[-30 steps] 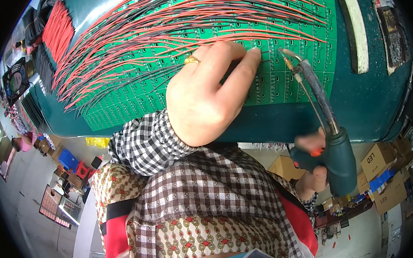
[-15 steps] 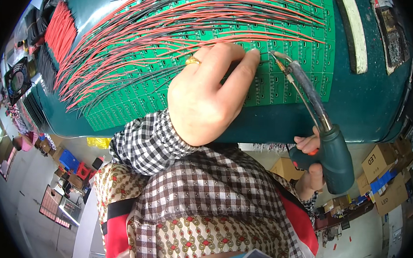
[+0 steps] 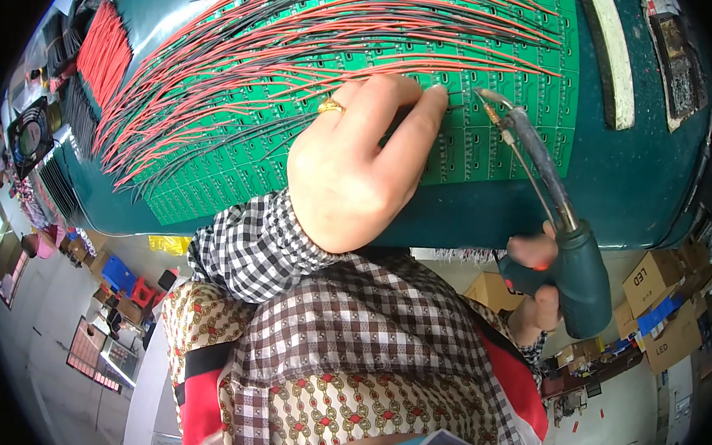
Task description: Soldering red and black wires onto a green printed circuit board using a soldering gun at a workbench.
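My left hand (image 3: 356, 161), with a ring on one finger, rests over a panel of green circuit boards (image 3: 503, 154). Its fingers are pinched together on a black wire, most of which the hand hides. A dark green soldering gun (image 3: 583, 273) with a bent metal tube and solder feed is in my right hand (image 3: 540, 303), fingers wrapped round its grip. Its tip is above the boards, a short way right of my left fingertips. Red and black wires (image 3: 302, 36) fan out in rows across the panel.
Bundles of red wires (image 3: 105, 56) and black wires (image 3: 80, 116) lie at the left of the green table (image 3: 487, 210), by a small black fan (image 3: 31, 133). A pale curved bar (image 3: 612, 59) and a dark scorched holder (image 3: 677, 67) lie at the right. Cardboard boxes (image 3: 654, 277) stand beyond.
The soldering gun's tip has drawn back slightly to the right, away from my left fingertips. My left hand has stayed nearly still.
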Motion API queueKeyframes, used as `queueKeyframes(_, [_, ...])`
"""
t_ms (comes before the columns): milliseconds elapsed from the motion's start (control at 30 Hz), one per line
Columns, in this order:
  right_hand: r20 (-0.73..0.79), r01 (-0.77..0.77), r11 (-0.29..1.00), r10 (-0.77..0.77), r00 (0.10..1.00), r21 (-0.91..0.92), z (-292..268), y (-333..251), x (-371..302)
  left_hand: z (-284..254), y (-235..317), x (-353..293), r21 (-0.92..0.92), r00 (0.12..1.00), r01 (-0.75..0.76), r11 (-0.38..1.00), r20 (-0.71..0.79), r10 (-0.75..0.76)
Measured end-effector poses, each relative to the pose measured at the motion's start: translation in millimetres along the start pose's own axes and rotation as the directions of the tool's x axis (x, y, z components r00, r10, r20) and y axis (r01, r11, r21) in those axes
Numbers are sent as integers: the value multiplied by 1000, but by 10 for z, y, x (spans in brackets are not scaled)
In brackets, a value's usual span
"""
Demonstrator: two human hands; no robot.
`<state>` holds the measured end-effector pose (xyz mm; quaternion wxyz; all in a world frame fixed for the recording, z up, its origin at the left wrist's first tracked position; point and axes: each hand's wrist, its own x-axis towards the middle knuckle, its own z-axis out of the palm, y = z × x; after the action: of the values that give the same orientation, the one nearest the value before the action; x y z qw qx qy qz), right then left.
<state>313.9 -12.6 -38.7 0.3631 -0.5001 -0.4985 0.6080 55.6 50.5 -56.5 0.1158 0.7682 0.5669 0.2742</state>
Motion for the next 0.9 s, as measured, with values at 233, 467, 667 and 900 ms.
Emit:
queueKeyframes(233, [-10,48,999,-48,999,6,-20,36,-22,2,-1,2,20,1000,-14,1000,6,13])
queueKeyframes(467, [-98,13,997,-6,995,71,203,-4,-67,-141,-131,-95,12,1000,-10,1000,4,10])
queueKeyframes(667, [-77,45,971,-27,997,234,209,-11,-44,-186,-129,-108,5,999,33,999,19,-33])
queueKeyframes(900, [-178,64,992,-43,983,112,165,-30,-112,-111,-150,-68,-38,998,-42,998,42,43])
